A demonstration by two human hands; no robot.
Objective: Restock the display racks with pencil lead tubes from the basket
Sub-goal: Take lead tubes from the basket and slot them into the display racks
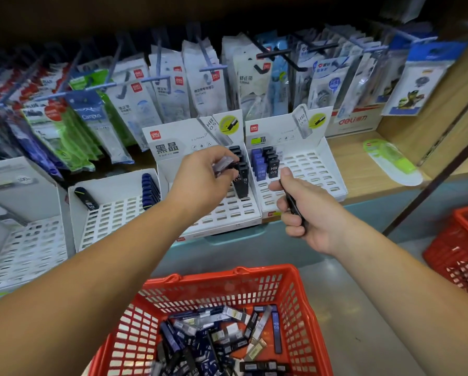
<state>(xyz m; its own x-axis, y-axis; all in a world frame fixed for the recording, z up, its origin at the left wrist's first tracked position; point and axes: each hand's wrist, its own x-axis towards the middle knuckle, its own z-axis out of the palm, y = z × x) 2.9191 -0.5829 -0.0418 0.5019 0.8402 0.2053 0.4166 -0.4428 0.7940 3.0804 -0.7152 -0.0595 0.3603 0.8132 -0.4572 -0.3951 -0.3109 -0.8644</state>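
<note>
I log left hand [205, 177] pinching a grey-black plastic lead tube [223, 164] over the white slotted display rack [227, 210]; right hand [303, 213] grips a slim dark tube [292, 199]; red plastic mesh basket [227, 291] below holds loose tubes [222, 340].

Basket [270, 269] btm cropped; 2nd basket [465, 237] cut off at rt edge.

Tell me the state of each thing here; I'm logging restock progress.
left hand: pinches tubes above the middle rack
right hand: grips one dark tube
basket: holds many loose tubes
middle rack: one column filled, most slots empty
right rack: two columns filled, most slots empty
</note>
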